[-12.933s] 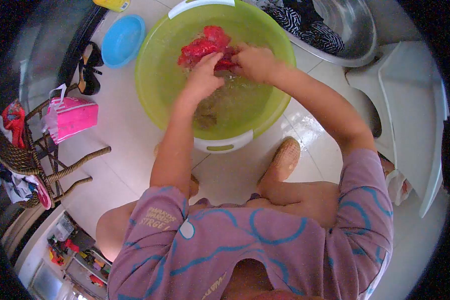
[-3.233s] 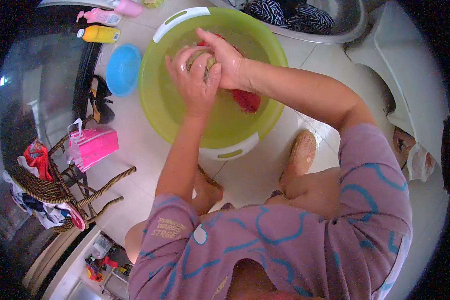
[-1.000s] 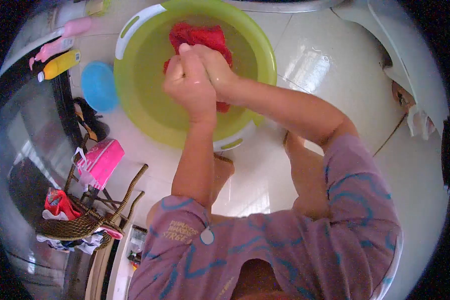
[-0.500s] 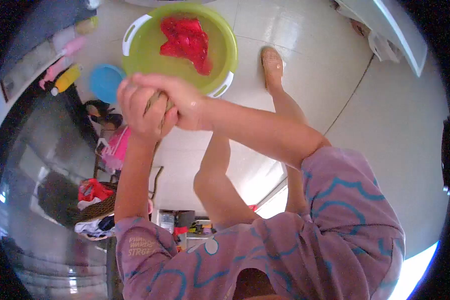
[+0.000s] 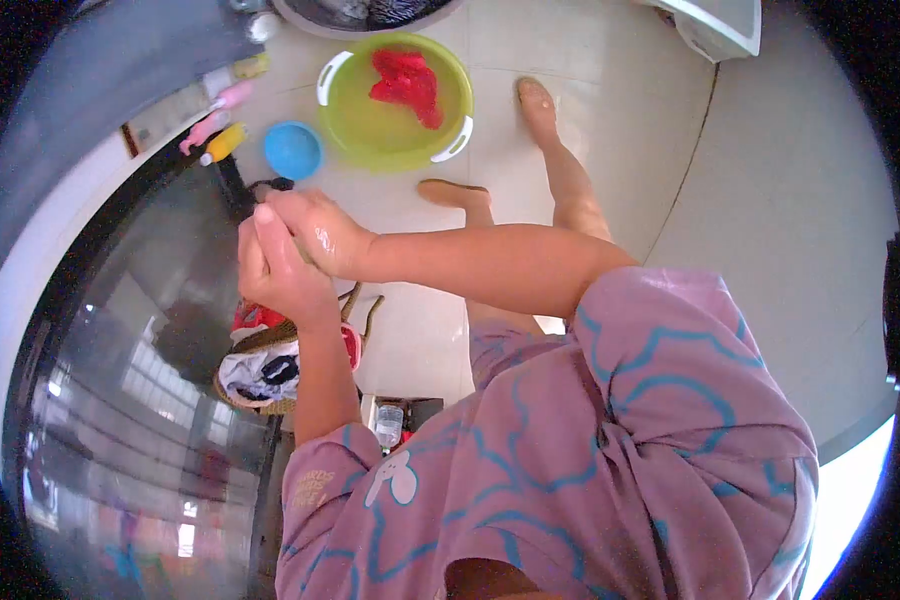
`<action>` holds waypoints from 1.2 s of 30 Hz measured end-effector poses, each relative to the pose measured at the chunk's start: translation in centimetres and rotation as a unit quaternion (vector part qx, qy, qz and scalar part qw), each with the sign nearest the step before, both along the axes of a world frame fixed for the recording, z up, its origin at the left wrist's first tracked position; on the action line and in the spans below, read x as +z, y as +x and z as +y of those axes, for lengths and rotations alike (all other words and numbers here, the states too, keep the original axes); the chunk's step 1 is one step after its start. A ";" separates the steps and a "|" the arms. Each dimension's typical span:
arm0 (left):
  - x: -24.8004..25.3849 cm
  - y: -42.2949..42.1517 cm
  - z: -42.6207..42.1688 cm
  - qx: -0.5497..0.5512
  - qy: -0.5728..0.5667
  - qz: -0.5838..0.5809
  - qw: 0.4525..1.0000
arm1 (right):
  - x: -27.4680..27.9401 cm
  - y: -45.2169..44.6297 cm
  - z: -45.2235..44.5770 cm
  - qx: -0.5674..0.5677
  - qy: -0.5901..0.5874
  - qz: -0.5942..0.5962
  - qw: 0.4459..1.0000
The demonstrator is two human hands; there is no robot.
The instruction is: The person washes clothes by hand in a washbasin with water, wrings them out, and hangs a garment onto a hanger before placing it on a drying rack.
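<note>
The left hand (image 5: 285,275) and right hand (image 5: 325,238) are wet and pressed together, fingers curled; I cannot tell what lies between the palms. They are raised, below and left of the green basin (image 5: 348,143) in view. Lower still from that basin, white and dark clothes (image 5: 262,372) are piled on a wicker chair (image 5: 371,318). The blue basin (image 5: 293,150) sits just left of the green basin. The green basin, with two white handles, holds water (image 5: 385,145) and a red cloth (image 5: 407,85), bunched toward its far side. Beyond the green basin, a metal basin (image 5: 332,30) contains striped cloth (image 5: 402,9). Farther left of the green basin stand a yellow bottle (image 5: 227,144), a pink pump bottle (image 5: 205,131) and another pink bottle (image 5: 233,95), their labels too small to read. Below the green basin, the left sleeve (image 5: 342,462) bears yellow lettering, only partly legible: "RDS" shows.
</note>
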State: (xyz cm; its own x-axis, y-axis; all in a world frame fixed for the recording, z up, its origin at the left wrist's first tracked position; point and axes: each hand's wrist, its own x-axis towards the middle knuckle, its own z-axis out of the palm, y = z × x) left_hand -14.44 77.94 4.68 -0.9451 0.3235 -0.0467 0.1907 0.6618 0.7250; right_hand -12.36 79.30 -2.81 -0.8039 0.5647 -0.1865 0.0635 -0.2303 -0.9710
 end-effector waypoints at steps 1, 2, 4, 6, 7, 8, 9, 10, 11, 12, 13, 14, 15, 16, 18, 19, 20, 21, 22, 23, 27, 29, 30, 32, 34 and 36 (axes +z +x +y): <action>1.1 -0.1 0.3 0.027 -0.002 0.002 1.000 | 0.7 -0.3 0.4 0.015 0.006 0.031 0.999; 1.9 -0.2 0.8 0.054 -0.004 0.004 0.999 | 1.5 -0.4 0.7 0.030 0.008 0.019 0.999; 3.5 -0.5 2.0 0.171 0.099 -0.079 0.977 | 3.0 -0.7 1.2 0.062 0.014 -0.005 0.998; 5.0 -0.7 2.5 0.238 0.163 -0.112 0.951 | 4.4 -1.1 1.5 0.070 0.060 -0.014 0.996; 5.6 -0.8 2.3 0.259 0.181 -0.104 0.943 | 5.5 -0.8 1.8 0.090 0.069 -0.022 0.993; 6.1 -0.8 2.0 0.276 0.213 -0.113 0.930 | 6.5 -0.7 2.0 0.110 0.080 -0.030 0.990; 6.5 -0.9 1.9 0.295 0.244 -0.120 0.916 | 6.9 -0.8 2.0 0.124 0.103 -0.029 0.987; 7.0 -0.9 1.9 0.314 0.273 -0.126 0.900 | 7.5 -0.7 2.5 0.138 0.120 -0.022 0.983; 7.2 -0.9 1.1 0.323 0.270 -0.125 0.898 | 8.0 -0.5 2.5 0.151 0.136 -0.015 0.979; 7.8 -0.8 1.0 0.342 0.282 -0.123 0.888 | 8.4 -0.4 2.4 0.165 0.153 -0.009 0.974; 8.3 -0.5 1.0 0.362 0.293 -0.121 0.877 | 8.8 -0.6 2.1 0.181 0.172 -0.023 0.968; 8.8 -0.1 0.8 0.382 0.304 -0.119 0.865 | 8.9 -0.5 1.7 0.197 0.177 -0.014 0.964; 9.5 0.3 0.6 0.395 0.323 -0.115 0.852 | 9.3 -0.3 1.7 0.210 0.183 -0.006 0.960; 10.0 0.5 0.6 0.404 0.345 -0.112 0.840 | 9.8 -0.1 1.8 0.220 0.191 0.002 0.957; 11.0 0.7 0.4 0.418 0.388 -0.111 0.814 | 10.8 0.2 1.6 0.203 0.214 0.045 0.954; 11.0 0.4 -0.6 0.429 0.393 -0.132 0.803 | 11.6 0.5 1.8 0.212 0.226 0.053 0.949; 11.2 0.7 -1.2 0.431 0.402 -0.129 0.797 | 12.3 0.6 1.8 0.217 0.239 0.061 0.944; 11.9 0.9 -1.0 0.431 0.413 -0.127 0.792 | 12.2 0.2 1.3 0.209 0.234 0.061 0.948; 12.5 0.8 -1.1 0.430 0.425 -0.125 0.786 | 12.0 0.0 1.0 0.203 0.264 0.075 0.940; 12.2 0.5 -1.7 0.442 0.434 -0.136 0.773 | 11.8 0.1 0.8 0.198 0.291 0.087 0.932; 12.2 -0.2 -5.8 0.370 0.534 -0.261 0.714 | 15.3 1.8 2.1 0.244 0.270 0.126 0.923; 13.5 0.0 -7.1 0.317 0.594 -0.266 0.690 | 17.8 2.5 3.0 0.302 0.107 0.107 0.941; 14.2 -0.1 -7.5 0.287 0.623 -0.267 0.677 | 18.7 2.7 3.3 0.336 -0.009 0.093 0.937; 15.9 0.2 -8.4 0.206 0.655 -0.242 0.686 | 19.9 3.1 3.9 0.379 -0.148 0.077 0.910; 17.8 0.5 -8.6 0.123 0.686 -0.207 0.687 | 20.2 3.0 5.2 0.430 -0.192 0.092 0.877; 19.2 1.1 -8.8 0.099 0.643 -0.211 0.729 | 20.5 2.8 5.5 0.412 -0.219 0.104 0.878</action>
State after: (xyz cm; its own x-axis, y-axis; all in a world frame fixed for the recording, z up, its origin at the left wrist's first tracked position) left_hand -13.31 69.19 23.88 -0.9686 0.2156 -0.1241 -0.2355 -0.6337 0.7369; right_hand -9.54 84.81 17.73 -0.9483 -0.3145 -0.0417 0.2160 -0.5436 -0.8111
